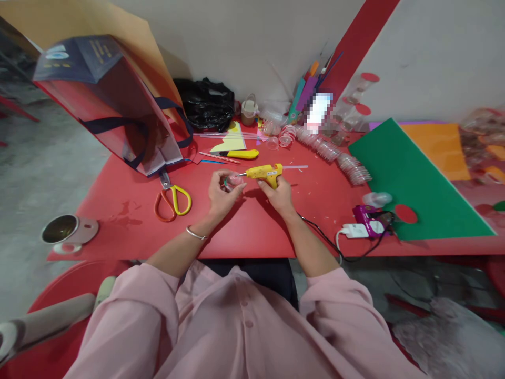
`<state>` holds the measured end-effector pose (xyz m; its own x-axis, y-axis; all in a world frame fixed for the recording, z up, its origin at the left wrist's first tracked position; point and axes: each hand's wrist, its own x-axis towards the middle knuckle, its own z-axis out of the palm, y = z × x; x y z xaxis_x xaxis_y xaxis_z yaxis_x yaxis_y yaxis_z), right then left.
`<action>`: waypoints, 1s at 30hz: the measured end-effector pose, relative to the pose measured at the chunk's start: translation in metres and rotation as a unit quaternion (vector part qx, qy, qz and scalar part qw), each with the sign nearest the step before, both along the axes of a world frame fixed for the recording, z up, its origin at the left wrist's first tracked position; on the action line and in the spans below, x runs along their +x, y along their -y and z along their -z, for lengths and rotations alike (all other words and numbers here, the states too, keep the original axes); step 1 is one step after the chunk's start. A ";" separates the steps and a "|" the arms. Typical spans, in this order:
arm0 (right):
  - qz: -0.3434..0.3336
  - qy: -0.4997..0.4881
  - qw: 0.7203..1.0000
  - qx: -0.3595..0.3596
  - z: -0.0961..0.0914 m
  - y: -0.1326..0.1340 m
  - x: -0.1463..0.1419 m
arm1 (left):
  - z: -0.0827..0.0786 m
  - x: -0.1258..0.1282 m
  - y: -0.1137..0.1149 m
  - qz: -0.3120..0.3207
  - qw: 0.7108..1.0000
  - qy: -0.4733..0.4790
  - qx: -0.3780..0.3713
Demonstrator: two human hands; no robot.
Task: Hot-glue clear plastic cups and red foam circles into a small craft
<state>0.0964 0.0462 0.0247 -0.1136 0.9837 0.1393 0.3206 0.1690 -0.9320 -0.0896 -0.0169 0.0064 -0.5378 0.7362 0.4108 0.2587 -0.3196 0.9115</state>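
Note:
My right hand (278, 196) is wrapped round the handle of a yellow hot glue gun (260, 172), with a clear glue stick (295, 167) sticking out of its back end. The gun's metal nozzle points left and meets a small clear plastic cup (232, 181). Fingers of my left hand (223, 192) curl around that cup, partly hiding it; its inside looks pinkish. Just beyond the hands lies a yellow utility knife (242, 154). Scissors (173, 202) with one red and one yellow handle rest to the left of my left hand.
A paper bag (118, 105) stands at the left, above a metal mug (69, 231). Stacked clear plastic cups (327, 150) run along the back right. Green board (414, 195) and a purple power strip (371, 223) with cords lie at the right. A black plastic bag (205, 102) sits by the wall.

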 end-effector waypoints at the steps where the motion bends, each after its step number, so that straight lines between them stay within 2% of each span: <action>1: 0.001 0.001 1.000 0.000 -0.001 0.000 0.000 | 0.000 0.000 0.000 0.006 1.000 0.000 -0.002; 9: 0.013 -0.003 1.000 -0.012 -0.008 0.001 0.000 | 0.007 -0.005 -0.002 0.051 0.998 -0.016 0.020; 15: 0.012 -0.002 1.000 -0.002 -0.008 0.000 0.001 | 0.006 -0.009 -0.001 0.069 0.993 -0.087 0.049; 20: 0.014 0.010 1.000 0.008 -0.005 -0.003 0.004 | 0.004 -0.009 0.000 0.071 0.992 -0.105 0.025; 30: 0.006 0.001 1.000 0.009 -0.001 -0.006 0.006 | 0.011 -0.011 -0.001 0.115 0.988 -0.101 0.020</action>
